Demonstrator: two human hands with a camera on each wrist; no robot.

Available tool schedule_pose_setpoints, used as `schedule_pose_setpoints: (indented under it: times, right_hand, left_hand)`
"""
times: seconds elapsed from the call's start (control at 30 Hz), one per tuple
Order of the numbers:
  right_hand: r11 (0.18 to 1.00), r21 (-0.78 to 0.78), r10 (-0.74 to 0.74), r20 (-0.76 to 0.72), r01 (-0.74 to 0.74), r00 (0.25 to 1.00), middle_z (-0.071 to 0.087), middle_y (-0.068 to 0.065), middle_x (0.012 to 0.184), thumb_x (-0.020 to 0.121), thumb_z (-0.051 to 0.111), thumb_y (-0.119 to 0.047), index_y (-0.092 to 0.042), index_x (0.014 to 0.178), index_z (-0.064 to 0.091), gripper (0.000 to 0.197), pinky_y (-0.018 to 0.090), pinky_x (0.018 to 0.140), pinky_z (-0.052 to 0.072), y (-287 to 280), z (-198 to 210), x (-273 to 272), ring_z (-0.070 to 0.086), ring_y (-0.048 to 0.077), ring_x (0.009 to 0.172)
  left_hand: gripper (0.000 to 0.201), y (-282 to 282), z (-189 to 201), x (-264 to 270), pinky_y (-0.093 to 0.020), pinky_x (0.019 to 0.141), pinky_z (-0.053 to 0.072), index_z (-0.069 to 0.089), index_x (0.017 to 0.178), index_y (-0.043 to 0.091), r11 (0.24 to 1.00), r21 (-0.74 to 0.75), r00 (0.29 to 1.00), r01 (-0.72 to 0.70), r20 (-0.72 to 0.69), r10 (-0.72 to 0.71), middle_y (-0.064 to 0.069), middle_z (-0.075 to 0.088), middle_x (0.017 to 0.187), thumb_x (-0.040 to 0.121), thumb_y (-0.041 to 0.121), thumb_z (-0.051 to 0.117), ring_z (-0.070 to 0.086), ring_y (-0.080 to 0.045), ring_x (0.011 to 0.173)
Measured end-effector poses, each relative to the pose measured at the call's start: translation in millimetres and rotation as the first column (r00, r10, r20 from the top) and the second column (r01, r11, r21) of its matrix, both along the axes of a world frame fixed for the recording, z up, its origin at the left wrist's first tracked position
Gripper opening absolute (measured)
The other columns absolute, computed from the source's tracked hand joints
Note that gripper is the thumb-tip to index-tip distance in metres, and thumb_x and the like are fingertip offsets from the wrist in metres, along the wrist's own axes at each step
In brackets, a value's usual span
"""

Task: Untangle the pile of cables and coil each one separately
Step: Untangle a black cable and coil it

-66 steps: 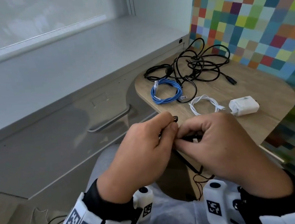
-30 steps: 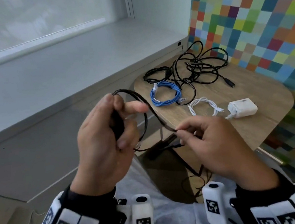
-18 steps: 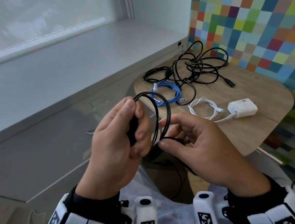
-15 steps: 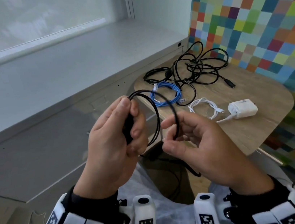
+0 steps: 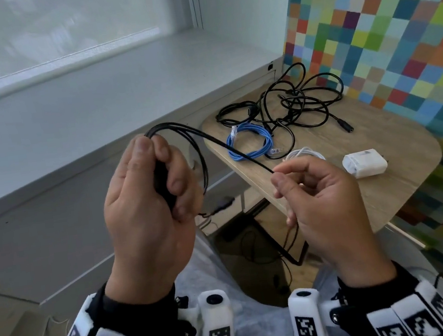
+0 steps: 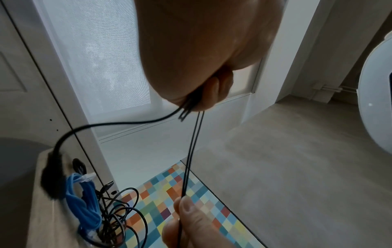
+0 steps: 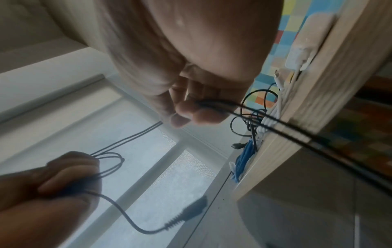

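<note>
A thin black cable (image 5: 229, 149) is stretched between my two hands above my lap. My left hand (image 5: 164, 175) grips a few coiled loops of it in the fist. Its plug (image 5: 222, 203) dangles below that hand. My right hand (image 5: 278, 177) pinches the taut strand between thumb and fingertips near the table's front edge. The rest of the cable drops below that hand toward the floor. In the left wrist view the strands (image 6: 191, 151) run down to the right thumb (image 6: 186, 209). The right wrist view shows the loops (image 7: 110, 161) and the plug (image 7: 195, 208).
On the small wooden table (image 5: 390, 201) lie a tangle of black cables (image 5: 294, 106), a coiled blue network cable (image 5: 251, 143), and a white cable (image 5: 302, 153) with a white charger (image 5: 365, 163). A grey window ledge (image 5: 91, 100) stands left, a chequered wall (image 5: 394, 29) right.
My right hand has slid to the right along the cable, away from the left hand, pulling the strand straight. The left hand keeps its loops and has tilted upward a little.
</note>
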State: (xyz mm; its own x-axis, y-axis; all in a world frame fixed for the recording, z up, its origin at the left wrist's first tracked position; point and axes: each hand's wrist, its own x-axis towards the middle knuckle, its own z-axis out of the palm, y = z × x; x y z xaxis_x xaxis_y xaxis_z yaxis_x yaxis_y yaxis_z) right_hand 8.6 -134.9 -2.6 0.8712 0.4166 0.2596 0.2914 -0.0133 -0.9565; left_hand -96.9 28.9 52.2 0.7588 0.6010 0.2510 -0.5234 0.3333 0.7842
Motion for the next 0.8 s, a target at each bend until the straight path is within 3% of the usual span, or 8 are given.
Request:
schedule_pose_setpoints:
  times: [0.1,0.2,0.27,0.33,0.47,0.57,0.67,0.8]
  right_hand:
    - [0.992,-0.113,-0.044,0.139,0.06,0.989,0.072,-0.011,0.078,0.095,0.073,-0.022,-0.03,0.095,0.077,0.009,0.014,0.056,0.048,1.0,-3.5,-0.5,0.064,0.005,0.065]
    - [0.956,-0.292,0.044,0.173,0.009,0.984,0.072,-0.024,0.084,0.094,0.073,-0.027,-0.033,0.094,0.079,0.009,0.01,0.06,0.047,4.0,-2.6,-4.8,0.066,-0.003,0.075]
    - [0.914,-0.405,0.112,0.198,-0.023,0.974,0.073,-0.019,0.08,0.094,0.072,-0.032,-0.034,0.096,0.081,0.009,0.012,0.061,0.046,6.7,-0.5,-8.0,0.064,-0.003,0.076]
    - [0.862,-0.506,0.19,0.248,-0.041,0.95,0.07,-0.014,0.078,0.094,0.071,-0.036,-0.035,0.099,0.08,0.01,0.015,0.059,0.041,8.2,3.0,-10.7,0.06,0.0,0.075]
    - [0.847,-0.516,0.233,0.141,-0.129,0.962,0.071,-0.019,0.081,0.091,0.074,-0.028,-0.037,0.101,0.081,0.014,0.01,0.064,0.043,2.9,10.3,-11.6,0.063,-0.006,0.08]
    - [0.867,-0.476,0.234,0.125,-0.148,0.964,0.071,-0.026,0.078,0.091,0.076,-0.024,-0.036,0.102,0.082,0.018,0.004,0.066,0.043,1.8,13.7,-14.2,0.065,-0.011,0.079]
    - [0.883,-0.436,0.251,0.128,-0.172,0.96,0.059,-0.035,0.059,0.089,0.076,-0.016,-0.031,0.095,0.083,0.017,0.002,0.061,0.041,4.1,17.6,-18.3,0.061,-0.016,0.067]
    - [0.913,-0.379,0.225,0.164,-0.149,0.961,0.058,-0.033,0.058,0.085,0.078,-0.014,-0.035,0.077,0.075,0.022,0.004,0.054,0.04,5.6,20.4,-19.9,0.06,-0.01,0.06]
  left_hand:
    - [0.029,-0.5,-0.3,1.0,-0.02,0.038,0.029,0.044,0.082,0.016,0.995,0.037,0.996,-0.092,0.009,0.092,0.002,0.043,0.058,0.106,0.025,0.034,0.035,-0.014,0.037]
    - [0.028,-8.0,-5.4,2.4,-0.031,0.043,0.046,0.046,0.082,0.01,0.947,0.319,0.995,-0.04,-0.072,0.067,-0.005,0.056,0.059,0.106,0.022,0.036,0.059,-0.029,0.046]
    - [0.027,-16.0,-11.1,3.1,-0.04,0.057,0.058,0.05,0.084,0.014,0.837,0.543,0.989,0.06,-0.146,0.024,-0.011,0.068,0.069,0.107,0.025,0.041,0.071,-0.033,0.062]
    - [0.021,-20.3,-14.9,2.8,-0.042,0.071,0.062,0.052,0.086,0.031,0.663,0.742,0.977,0.094,-0.197,0.083,-0.003,0.076,0.084,0.104,0.029,0.042,0.076,-0.023,0.076]
    - [0.023,-18.8,-13.9,2.1,-0.038,0.061,0.055,0.037,0.087,0.044,0.313,0.95,0.955,0.026,-0.116,0.271,0.009,0.075,0.087,0.104,0.031,0.04,0.071,-0.014,0.07]
    - [0.023,-18.4,-15.9,4.3,-0.037,0.059,0.052,0.034,0.09,0.05,0.257,0.966,0.945,0.016,-0.098,0.311,0.009,0.074,0.088,0.104,0.032,0.039,0.067,-0.011,0.067]
    - [0.021,-19.1,-19.2,6.9,-0.019,0.056,0.044,0.03,0.091,0.046,0.165,0.986,0.928,-0.002,-0.06,0.368,0.015,0.07,0.081,0.104,0.032,0.04,0.053,0.003,0.06]
    - [0.024,-21.3,-19.9,7.7,-0.032,0.05,0.036,0.045,0.081,0.017,0.135,0.991,0.916,-0.011,-0.044,0.399,0.006,0.048,0.061,0.102,0.029,0.043,0.04,-0.014,0.054]
